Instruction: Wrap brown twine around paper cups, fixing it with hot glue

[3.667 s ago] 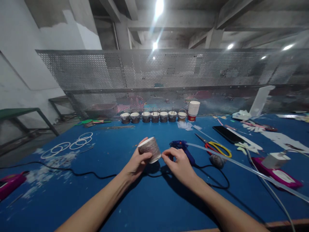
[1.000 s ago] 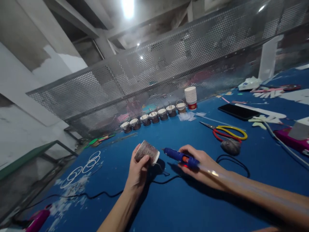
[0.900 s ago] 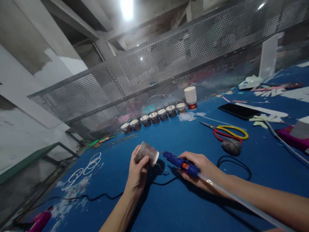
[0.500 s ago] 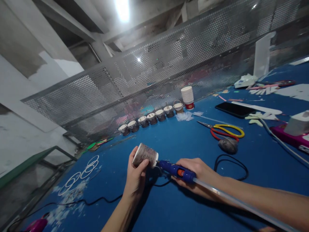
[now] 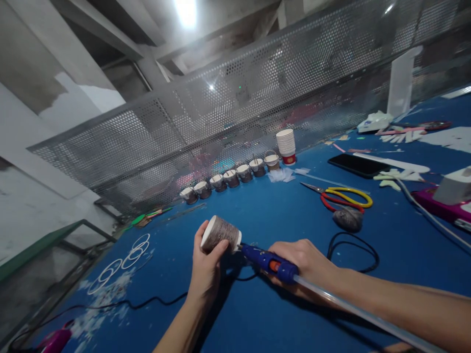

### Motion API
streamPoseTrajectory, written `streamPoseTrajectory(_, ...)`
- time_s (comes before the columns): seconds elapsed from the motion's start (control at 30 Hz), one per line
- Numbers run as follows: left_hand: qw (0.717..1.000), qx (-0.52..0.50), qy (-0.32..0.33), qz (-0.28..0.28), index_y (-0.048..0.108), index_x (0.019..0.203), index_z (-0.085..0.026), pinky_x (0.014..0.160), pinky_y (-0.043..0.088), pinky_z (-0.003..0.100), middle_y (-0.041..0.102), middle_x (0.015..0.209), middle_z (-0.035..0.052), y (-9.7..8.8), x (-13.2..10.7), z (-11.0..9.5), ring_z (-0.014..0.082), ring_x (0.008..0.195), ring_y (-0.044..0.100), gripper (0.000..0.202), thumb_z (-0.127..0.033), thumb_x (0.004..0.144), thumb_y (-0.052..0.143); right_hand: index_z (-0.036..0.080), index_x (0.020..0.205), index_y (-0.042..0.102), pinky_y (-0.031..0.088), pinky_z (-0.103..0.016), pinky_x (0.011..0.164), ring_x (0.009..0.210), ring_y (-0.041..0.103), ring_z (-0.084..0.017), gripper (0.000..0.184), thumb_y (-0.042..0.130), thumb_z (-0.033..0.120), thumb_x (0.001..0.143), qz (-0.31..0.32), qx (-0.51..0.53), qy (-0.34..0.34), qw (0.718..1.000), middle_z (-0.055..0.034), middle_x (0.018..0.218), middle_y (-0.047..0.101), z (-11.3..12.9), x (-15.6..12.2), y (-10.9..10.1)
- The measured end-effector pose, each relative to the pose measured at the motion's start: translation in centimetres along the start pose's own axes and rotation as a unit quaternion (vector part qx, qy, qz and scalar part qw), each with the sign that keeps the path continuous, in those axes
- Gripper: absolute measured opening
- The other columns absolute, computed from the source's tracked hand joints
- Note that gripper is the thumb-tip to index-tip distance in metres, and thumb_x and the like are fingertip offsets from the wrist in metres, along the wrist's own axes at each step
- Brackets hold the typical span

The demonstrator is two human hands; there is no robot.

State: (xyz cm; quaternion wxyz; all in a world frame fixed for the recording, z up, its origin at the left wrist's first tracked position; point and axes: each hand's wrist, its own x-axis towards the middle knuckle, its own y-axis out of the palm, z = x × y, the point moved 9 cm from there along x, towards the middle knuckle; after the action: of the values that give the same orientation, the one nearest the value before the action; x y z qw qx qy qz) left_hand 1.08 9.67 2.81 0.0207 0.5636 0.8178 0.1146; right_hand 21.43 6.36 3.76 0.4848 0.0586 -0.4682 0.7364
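Observation:
My left hand (image 5: 206,267) is wrapped round a small paper cup (image 5: 220,233) covered in grey-brown material, held on its side above the blue table (image 5: 257,314). My right hand (image 5: 307,262) grips a blue glue gun (image 5: 267,260) with a clear glue stick (image 5: 349,309) trailing back along my forearm. The gun's nozzle touches the cup's rim on its right side. A black cord (image 5: 353,242) loops on the table behind my right hand.
A row of finished cups (image 5: 230,177) and a stack of white cups (image 5: 286,144) stand along the perforated metal screen. Scissors (image 5: 342,198), a grey lump (image 5: 348,219), a black phone (image 5: 358,164), white rings (image 5: 125,255) and pink items lie around.
My right hand picked up the glue gun and brought its nozzle left to the cup's rim. The cup stays in my left hand; the view has tilted.

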Motion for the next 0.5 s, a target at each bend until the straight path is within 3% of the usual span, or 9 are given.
streamPoseTrajectory(0.5, 1.000, 0.019, -0.003, -0.005, 0.054, 0.118, -0.023, 0.076, 0.051, 0.029, 0.065, 0.102, 0.0034, 0.07, -0.21, -0.06, 0.0183, 0.088, 0.064, 0.074, -0.029, 0.052, 0.088, 0.016, 0.082, 0.060, 0.029, -0.023, 0.049, 0.052, 0.055, -0.012, 0.006, 0.055, 0.020, 0.082, 0.010, -0.030, -0.013, 0.999, -0.0043, 0.069, 0.067, 0.20, -0.15, 0.22)
